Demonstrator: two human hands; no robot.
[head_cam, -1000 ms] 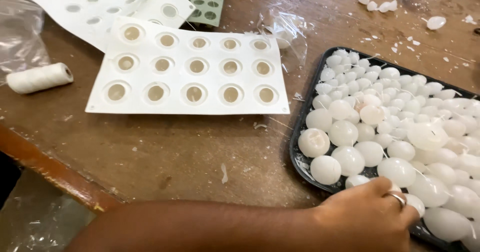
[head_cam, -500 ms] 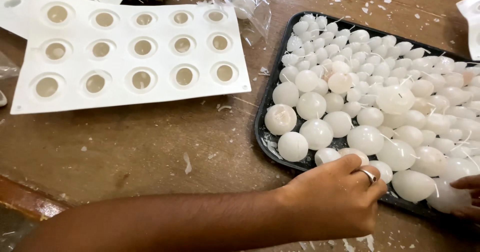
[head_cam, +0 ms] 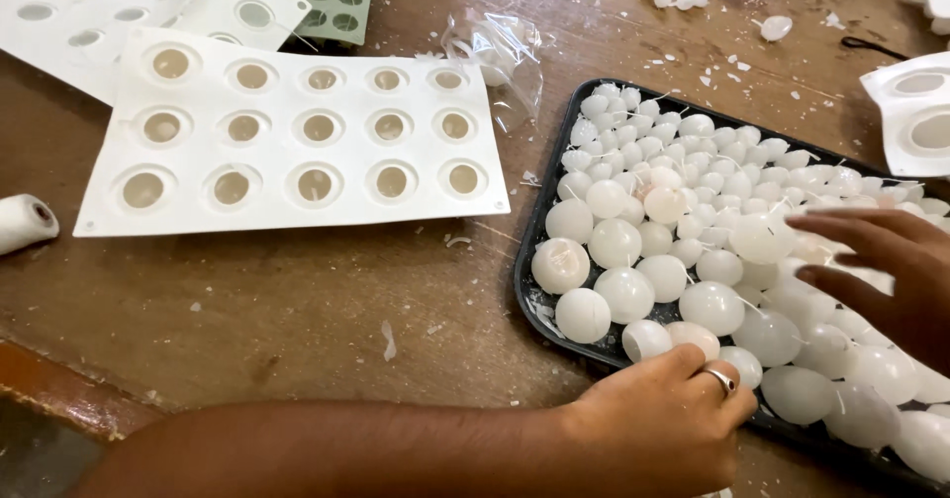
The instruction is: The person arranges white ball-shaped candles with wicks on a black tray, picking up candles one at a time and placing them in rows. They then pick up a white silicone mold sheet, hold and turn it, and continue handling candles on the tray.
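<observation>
The left hand [head_cam: 658, 429] rests at the near edge of the black tray [head_cam: 539, 223], fingers curled loosely together over the rim, a ring on 1 finger; whether it pinches anything under the fingertips I cannot tell. The right hand [head_cam: 881, 265] hovers over the tray's right side with fingers spread and slightly bent, touching or nearly touching the tops of the white wax balls [head_cam: 683, 250] — it grips none that I can see.

The balls fill the tray in a dense heap, small ones toward the far end, larger ones near the hands, many with a thin wick sticking out. They look light, smooth and somewhat slippery, hard but likely brittle at the surface, judging by the white flakes on the wooden table [head_cam: 297, 310]. A gentle hold around the widest part with 2 or 3 fingertips seems safest — not by the wick.

To the left lies a white silicone mould [head_cam: 297, 216] with 15 round cavities, well apart from the tray.
</observation>
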